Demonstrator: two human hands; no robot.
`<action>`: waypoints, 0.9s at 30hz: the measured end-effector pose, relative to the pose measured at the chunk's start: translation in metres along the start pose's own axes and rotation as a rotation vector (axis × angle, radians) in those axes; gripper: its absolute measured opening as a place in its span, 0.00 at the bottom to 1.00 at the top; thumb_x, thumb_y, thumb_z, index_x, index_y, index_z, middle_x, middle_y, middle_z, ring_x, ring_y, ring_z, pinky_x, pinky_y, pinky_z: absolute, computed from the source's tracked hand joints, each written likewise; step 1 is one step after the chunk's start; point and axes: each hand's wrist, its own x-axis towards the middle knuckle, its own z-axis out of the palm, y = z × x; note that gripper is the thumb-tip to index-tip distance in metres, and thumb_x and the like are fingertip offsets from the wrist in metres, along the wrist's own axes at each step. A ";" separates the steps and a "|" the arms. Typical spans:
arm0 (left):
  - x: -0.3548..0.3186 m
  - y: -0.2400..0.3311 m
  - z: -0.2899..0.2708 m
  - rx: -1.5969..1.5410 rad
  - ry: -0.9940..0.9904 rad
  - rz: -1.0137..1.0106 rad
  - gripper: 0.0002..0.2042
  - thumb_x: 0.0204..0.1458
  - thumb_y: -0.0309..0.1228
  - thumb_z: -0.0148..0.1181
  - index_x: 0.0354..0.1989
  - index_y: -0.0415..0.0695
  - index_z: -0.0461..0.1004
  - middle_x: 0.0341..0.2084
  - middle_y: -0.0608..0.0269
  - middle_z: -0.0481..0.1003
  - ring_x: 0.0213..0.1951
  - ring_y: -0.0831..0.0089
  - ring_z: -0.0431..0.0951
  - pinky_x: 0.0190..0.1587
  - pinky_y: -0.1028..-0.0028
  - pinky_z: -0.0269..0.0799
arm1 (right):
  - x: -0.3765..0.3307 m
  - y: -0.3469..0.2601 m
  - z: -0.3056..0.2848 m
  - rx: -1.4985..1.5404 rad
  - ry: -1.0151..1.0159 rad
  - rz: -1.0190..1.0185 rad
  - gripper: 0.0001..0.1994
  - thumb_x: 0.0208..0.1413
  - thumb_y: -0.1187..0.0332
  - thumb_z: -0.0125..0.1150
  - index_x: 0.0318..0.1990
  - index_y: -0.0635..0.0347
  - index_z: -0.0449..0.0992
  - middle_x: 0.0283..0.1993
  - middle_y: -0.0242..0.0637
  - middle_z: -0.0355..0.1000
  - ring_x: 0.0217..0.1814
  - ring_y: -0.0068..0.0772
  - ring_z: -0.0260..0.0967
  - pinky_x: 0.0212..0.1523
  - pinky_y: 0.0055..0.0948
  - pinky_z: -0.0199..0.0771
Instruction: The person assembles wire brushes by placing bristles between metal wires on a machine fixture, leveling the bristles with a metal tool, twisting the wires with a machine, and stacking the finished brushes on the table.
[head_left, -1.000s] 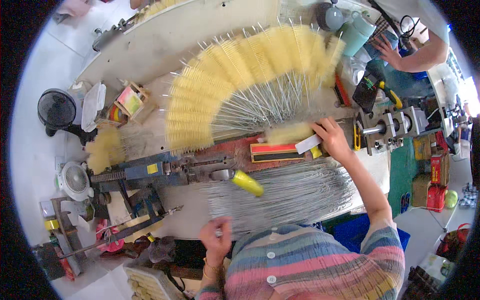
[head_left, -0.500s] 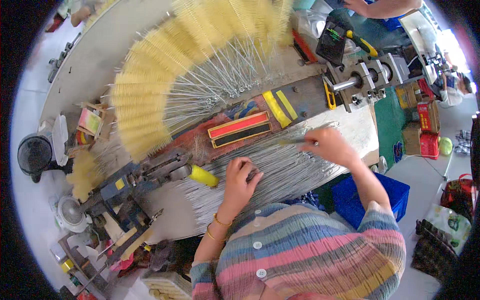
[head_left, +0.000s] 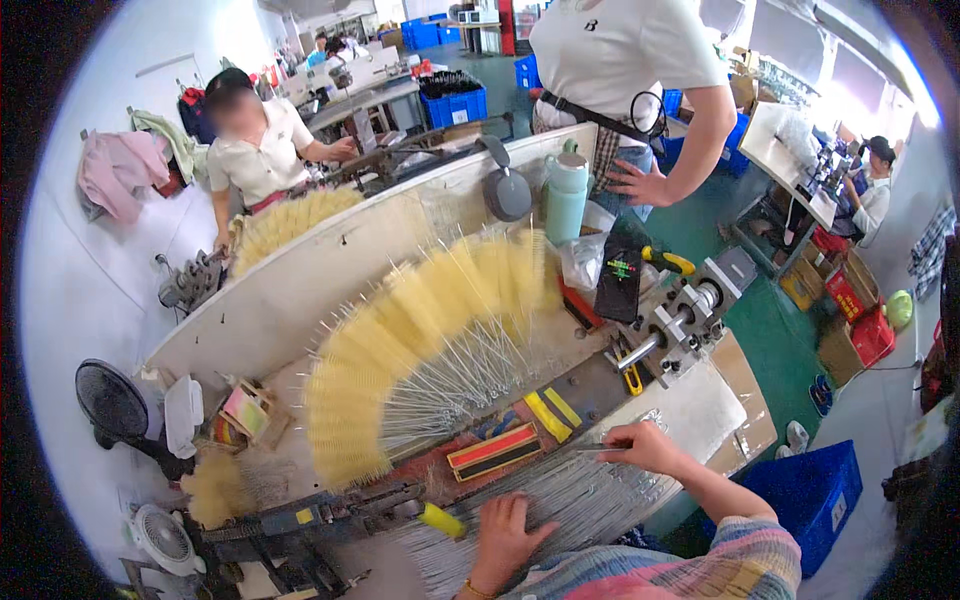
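Note:
My left hand (head_left: 508, 538) lies over a wide layer of thin metal wires (head_left: 570, 500), its thumb spread away from the fingers. Farther right, my right hand (head_left: 645, 447) is closed on a slim grey metal strip (head_left: 597, 448) that points left above the wires; its exact kind is too small to tell. Beyond both hands a long narrow tray (head_left: 495, 450) with red and black strips rests on the machine bed. Behind it, yellow bristle brushes (head_left: 345, 410) with twisted wire stems are fanned out in an arc.
A yellow handle (head_left: 441, 520) sticks out near my left hand. Yellow-handled pliers (head_left: 631, 377) lie by a metal clamping mechanism (head_left: 690, 315). A light-green bottle (head_left: 566, 195) stands by the partition (head_left: 420, 205). A person (head_left: 630, 70) stands beyond it; another sits at far left. A blue crate (head_left: 810, 500) is at right.
The view has tilted up, bringing the people and room into sight. My left hand's curled fingers have spread out over the wires. My right hand still holds the slim strip.

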 end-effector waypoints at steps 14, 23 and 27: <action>0.082 0.008 0.010 -0.136 0.071 -0.131 0.11 0.53 0.30 0.49 0.43 0.40 0.69 0.27 0.51 0.72 0.29 0.52 0.72 0.29 0.64 0.69 | 0.121 -0.049 -0.091 -0.902 0.358 -0.203 0.04 0.42 0.70 0.54 0.24 0.58 0.74 0.24 0.42 0.72 0.29 0.43 0.72 0.29 0.38 0.71; 0.024 0.007 -0.030 -0.507 -0.192 -0.354 0.09 0.54 0.32 0.50 0.33 0.41 0.74 0.21 0.48 0.71 0.24 0.51 0.72 0.26 0.65 0.65 | 0.092 -0.064 -0.021 -0.811 -0.268 -0.375 0.08 0.42 0.60 0.58 0.30 0.47 0.76 0.21 0.40 0.71 0.25 0.46 0.71 0.27 0.43 0.70; 0.010 -0.013 -0.051 -0.459 -0.082 -0.284 0.08 0.52 0.31 0.52 0.33 0.42 0.75 0.22 0.51 0.73 0.24 0.55 0.73 0.27 0.65 0.67 | 0.076 -0.086 0.019 -0.438 -0.393 -0.782 0.09 0.41 0.66 0.61 0.34 0.48 0.78 0.25 0.38 0.72 0.29 0.43 0.71 0.28 0.38 0.69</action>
